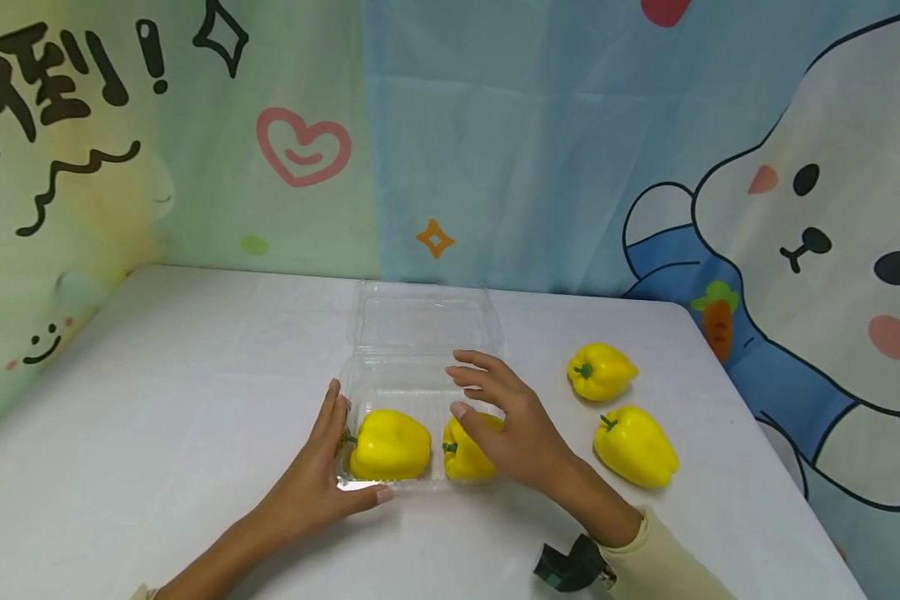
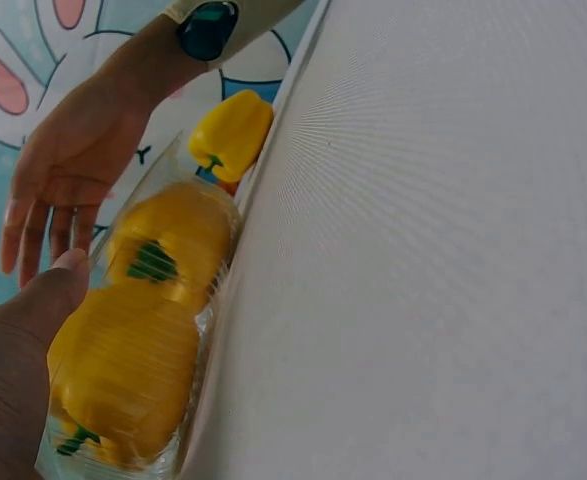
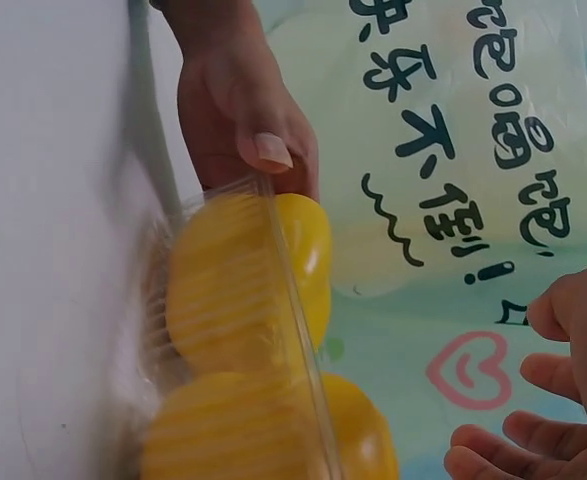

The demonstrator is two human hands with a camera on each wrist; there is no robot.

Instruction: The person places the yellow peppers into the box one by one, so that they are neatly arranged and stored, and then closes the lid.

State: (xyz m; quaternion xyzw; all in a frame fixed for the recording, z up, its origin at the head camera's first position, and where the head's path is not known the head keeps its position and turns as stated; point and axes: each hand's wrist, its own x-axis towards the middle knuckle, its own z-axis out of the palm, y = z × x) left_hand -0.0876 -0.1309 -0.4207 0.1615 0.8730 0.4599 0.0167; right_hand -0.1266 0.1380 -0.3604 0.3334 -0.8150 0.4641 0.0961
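Note:
A clear plastic clamshell container [image 1: 397,379] lies with its lid folded back. Inside, along the front, sit two yellow bell peppers, the left one [image 1: 390,446] and the right one [image 1: 459,450]. My left hand [image 1: 318,467] holds the front-left corner, fingers along the left wall and thumb [image 2: 58,290] at the front rim. Over the right pepper hovers my right hand [image 1: 513,425], fingers spread and nothing in its grasp; it partly hides that pepper in the head view. In the right wrist view, the container's ribbed wall [image 3: 243,270] stands in front of both peppers.
Two more yellow bell peppers lie on the white table [image 1: 195,400] right of the container, one farther back [image 1: 602,372] and one nearer [image 1: 636,447]. A printed cartoon curtain [image 1: 495,167] hangs behind the table. A black wrist device [image 1: 572,567] sits at the right sleeve.

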